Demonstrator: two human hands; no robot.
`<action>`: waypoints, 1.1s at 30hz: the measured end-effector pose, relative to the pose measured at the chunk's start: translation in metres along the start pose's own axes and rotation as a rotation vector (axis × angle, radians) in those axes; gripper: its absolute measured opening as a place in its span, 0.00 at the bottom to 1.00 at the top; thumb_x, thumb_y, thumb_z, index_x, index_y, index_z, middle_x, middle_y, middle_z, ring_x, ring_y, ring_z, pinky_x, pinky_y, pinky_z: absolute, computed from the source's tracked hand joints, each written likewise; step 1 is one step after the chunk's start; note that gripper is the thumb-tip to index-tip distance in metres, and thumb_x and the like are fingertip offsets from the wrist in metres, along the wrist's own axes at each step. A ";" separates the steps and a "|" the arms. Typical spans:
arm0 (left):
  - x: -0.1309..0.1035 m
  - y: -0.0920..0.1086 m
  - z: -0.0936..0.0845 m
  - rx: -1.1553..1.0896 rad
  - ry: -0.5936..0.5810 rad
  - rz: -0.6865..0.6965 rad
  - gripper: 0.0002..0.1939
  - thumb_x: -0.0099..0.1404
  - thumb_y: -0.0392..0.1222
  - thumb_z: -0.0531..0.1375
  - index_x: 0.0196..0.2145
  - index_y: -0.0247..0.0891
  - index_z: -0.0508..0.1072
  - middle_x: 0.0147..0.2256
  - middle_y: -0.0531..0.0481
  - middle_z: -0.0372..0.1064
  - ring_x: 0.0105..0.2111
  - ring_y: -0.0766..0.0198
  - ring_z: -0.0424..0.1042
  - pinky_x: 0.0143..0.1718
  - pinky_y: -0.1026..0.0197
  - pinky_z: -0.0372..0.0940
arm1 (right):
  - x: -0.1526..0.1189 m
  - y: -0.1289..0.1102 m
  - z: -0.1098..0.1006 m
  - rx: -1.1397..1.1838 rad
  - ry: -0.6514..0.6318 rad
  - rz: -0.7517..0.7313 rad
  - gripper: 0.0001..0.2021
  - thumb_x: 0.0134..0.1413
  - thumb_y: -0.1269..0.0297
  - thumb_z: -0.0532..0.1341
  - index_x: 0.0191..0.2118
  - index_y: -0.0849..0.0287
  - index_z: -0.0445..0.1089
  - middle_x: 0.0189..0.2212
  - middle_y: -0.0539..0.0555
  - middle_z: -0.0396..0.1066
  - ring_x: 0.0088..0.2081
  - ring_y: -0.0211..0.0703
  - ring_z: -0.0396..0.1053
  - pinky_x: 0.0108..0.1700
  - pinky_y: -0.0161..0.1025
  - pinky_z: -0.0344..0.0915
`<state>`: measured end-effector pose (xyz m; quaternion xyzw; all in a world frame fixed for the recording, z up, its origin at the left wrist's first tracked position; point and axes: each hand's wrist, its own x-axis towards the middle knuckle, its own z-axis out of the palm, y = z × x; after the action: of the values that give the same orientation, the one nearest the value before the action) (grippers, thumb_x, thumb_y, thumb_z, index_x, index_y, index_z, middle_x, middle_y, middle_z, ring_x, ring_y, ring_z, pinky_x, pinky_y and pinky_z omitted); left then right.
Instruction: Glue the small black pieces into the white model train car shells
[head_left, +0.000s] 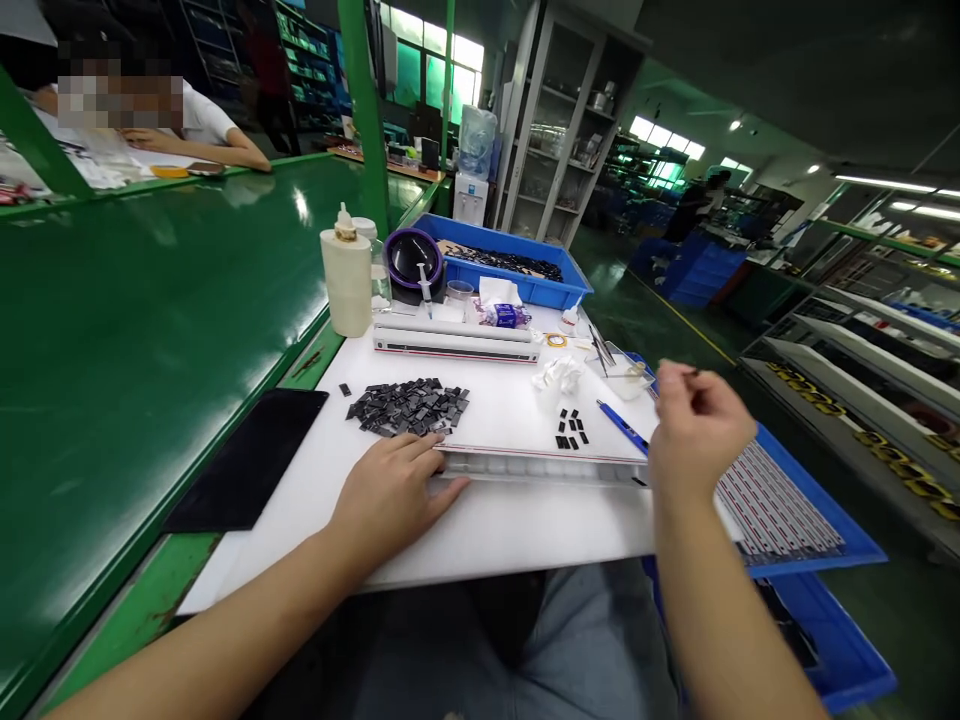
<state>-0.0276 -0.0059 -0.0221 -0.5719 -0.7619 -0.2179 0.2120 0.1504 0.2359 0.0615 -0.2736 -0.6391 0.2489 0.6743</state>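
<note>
My left hand [394, 492] lies on the white board at the near edge of a heap of small black pieces [409, 405], its fingers apart, touching the left end of a long clear strip [540, 470]. Raised above the board's right side, my right hand [694, 415] is closed in a pinch, with a small dark thing at its fingertips, too small to name. Several black pieces [572, 430] lie apart near a blue pen [622, 425]. A crumpled white tissue [559, 376] is behind them.
Behind the heap lies a white bar [456, 340]. A squeeze bottle [346, 280], a blue bin [525, 285] and tweezers [600, 350] stand or lie farther back. At right is a blue tray of strips [862, 550]. A person sits across the green bench [187, 260].
</note>
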 end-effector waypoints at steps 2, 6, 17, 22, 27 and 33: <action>0.001 0.000 0.000 -0.005 -0.008 -0.004 0.16 0.64 0.51 0.61 0.27 0.36 0.76 0.44 0.44 0.77 0.40 0.51 0.76 0.43 0.48 0.71 | 0.048 0.038 -0.002 -0.134 0.010 0.039 0.13 0.50 0.54 0.64 0.26 0.60 0.70 0.20 0.45 0.58 0.23 0.34 0.56 0.29 0.36 0.59; 0.002 -0.001 0.000 -0.013 -0.015 0.001 0.16 0.64 0.51 0.61 0.27 0.37 0.75 0.44 0.44 0.77 0.40 0.51 0.75 0.43 0.48 0.71 | 0.108 0.098 0.000 -0.297 -0.047 0.124 0.12 0.46 0.56 0.65 0.28 0.62 0.75 0.19 0.46 0.60 0.23 0.36 0.58 0.31 0.38 0.58; 0.001 -0.003 0.000 -0.025 -0.011 0.019 0.16 0.66 0.50 0.59 0.27 0.37 0.74 0.43 0.43 0.77 0.40 0.51 0.75 0.43 0.49 0.72 | 0.114 0.144 0.011 -0.476 -0.185 0.196 0.16 0.47 0.52 0.63 0.33 0.62 0.77 0.24 0.53 0.72 0.28 0.44 0.67 0.38 0.42 0.63; 0.001 -0.006 0.002 -0.038 -0.024 0.029 0.18 0.67 0.52 0.59 0.26 0.37 0.74 0.44 0.43 0.77 0.39 0.51 0.75 0.41 0.49 0.72 | 0.116 0.139 0.009 -0.553 -0.311 0.227 0.16 0.46 0.52 0.63 0.32 0.62 0.78 0.25 0.55 0.73 0.29 0.45 0.68 0.39 0.43 0.63; 0.002 -0.005 0.002 -0.050 -0.033 0.027 0.17 0.66 0.51 0.60 0.27 0.36 0.75 0.43 0.43 0.77 0.40 0.51 0.75 0.43 0.48 0.71 | 0.100 0.115 -0.008 -0.605 -0.481 0.270 0.24 0.39 0.52 0.69 0.43 0.62 0.77 0.24 0.52 0.72 0.27 0.42 0.67 0.33 0.40 0.62; 0.002 -0.001 -0.002 -0.082 -0.120 -0.038 0.15 0.65 0.50 0.62 0.27 0.36 0.76 0.44 0.45 0.77 0.40 0.53 0.75 0.44 0.50 0.70 | 0.017 0.065 -0.063 -0.424 -0.856 -0.198 0.18 0.54 0.50 0.63 0.47 0.54 0.74 0.37 0.55 0.72 0.39 0.47 0.70 0.44 0.45 0.67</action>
<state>-0.0285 -0.0058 -0.0189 -0.5777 -0.7742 -0.2183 0.1383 0.2157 0.2911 0.0272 -0.2161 -0.9186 0.1381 0.3005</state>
